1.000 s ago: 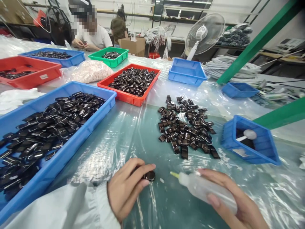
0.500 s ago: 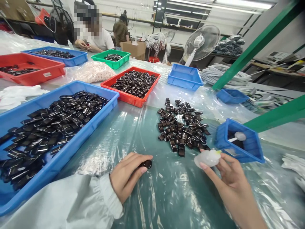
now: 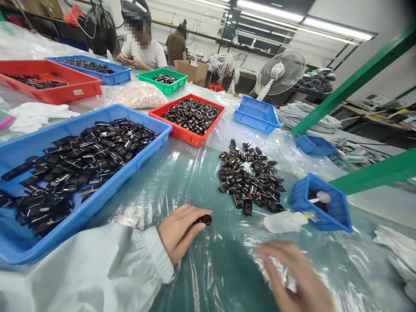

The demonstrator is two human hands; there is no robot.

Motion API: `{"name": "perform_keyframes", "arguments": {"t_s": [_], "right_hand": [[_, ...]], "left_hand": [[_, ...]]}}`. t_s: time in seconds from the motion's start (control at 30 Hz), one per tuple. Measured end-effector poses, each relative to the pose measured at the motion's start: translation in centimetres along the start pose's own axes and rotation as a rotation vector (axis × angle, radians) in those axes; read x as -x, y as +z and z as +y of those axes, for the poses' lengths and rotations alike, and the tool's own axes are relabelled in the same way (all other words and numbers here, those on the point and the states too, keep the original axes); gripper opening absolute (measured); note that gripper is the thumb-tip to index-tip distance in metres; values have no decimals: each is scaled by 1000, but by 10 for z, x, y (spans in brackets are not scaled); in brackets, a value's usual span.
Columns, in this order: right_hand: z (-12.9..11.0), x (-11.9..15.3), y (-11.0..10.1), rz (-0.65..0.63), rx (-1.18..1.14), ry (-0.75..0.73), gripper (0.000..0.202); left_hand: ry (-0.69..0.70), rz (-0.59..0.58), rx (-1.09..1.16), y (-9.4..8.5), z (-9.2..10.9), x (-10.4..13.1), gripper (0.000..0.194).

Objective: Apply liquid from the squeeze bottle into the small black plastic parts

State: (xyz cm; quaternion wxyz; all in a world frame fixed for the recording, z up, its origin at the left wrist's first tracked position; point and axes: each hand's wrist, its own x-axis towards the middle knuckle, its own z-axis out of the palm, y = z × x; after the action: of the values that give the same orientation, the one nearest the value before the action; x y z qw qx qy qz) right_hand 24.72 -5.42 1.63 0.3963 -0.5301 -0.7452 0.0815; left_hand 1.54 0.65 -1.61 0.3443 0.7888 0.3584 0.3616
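Observation:
My left hand (image 3: 184, 232) rests on the plastic-covered table, thumb and fingers closed on a small shiny black plastic part (image 3: 205, 220). A translucent white squeeze bottle (image 3: 286, 222) with a yellowish tip lies on its side, the tip pointing at a small blue bin (image 3: 320, 203). Below the bottle, apart from it, is my right hand (image 3: 292, 273), smeared by motion; its thumb and fingers are apart, with nothing seen between them. Just beyond both hands spreads a loose pile of black parts (image 3: 250, 175). One tiny pale piece (image 3: 220, 236) lies near the left hand.
To the left stands a large blue tray (image 3: 136, 158) of black parts. Behind it are a red tray (image 3: 191, 141), a green tray (image 3: 169, 89) and a bag of pale pieces (image 3: 136, 95). Green posts (image 3: 373, 173) slant in from the right. A person (image 3: 143, 47) sits across the table.
My right hand has let go of the squeeze bottle and drawn back toward me; the bottle now lies on the table. My left hand keeps hold of the black part. The view has shifted slightly.

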Motion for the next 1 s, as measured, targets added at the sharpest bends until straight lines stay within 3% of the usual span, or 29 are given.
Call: {"name": "perform_keyframes", "arguments": {"t_s": [0.07, 0.13, 0.23, 0.37, 0.7, 1.0], "right_hand": [[-7, 0, 13, -257, 15, -141, 30], [-9, -1, 27, -331, 36, -148, 26], [-8, -3, 43, -310, 78, -33, 20], [-8, -7, 48, -283, 34, 123, 17], [-18, -26, 34, -334, -614, 610, 18], [-24, -27, 33, -394, -1006, 854, 15]], "left_hand": [[14, -3, 6, 1, -1, 0, 27], [23, -1, 11, 1, -2, 0, 27], [22, 0, 10, 1, -3, 0, 27], [27, -14, -7, 1, -3, 1, 27], [198, -86, 0, 3, -4, 2, 31], [229, -111, -140, 4, 4, 5, 32]]}}
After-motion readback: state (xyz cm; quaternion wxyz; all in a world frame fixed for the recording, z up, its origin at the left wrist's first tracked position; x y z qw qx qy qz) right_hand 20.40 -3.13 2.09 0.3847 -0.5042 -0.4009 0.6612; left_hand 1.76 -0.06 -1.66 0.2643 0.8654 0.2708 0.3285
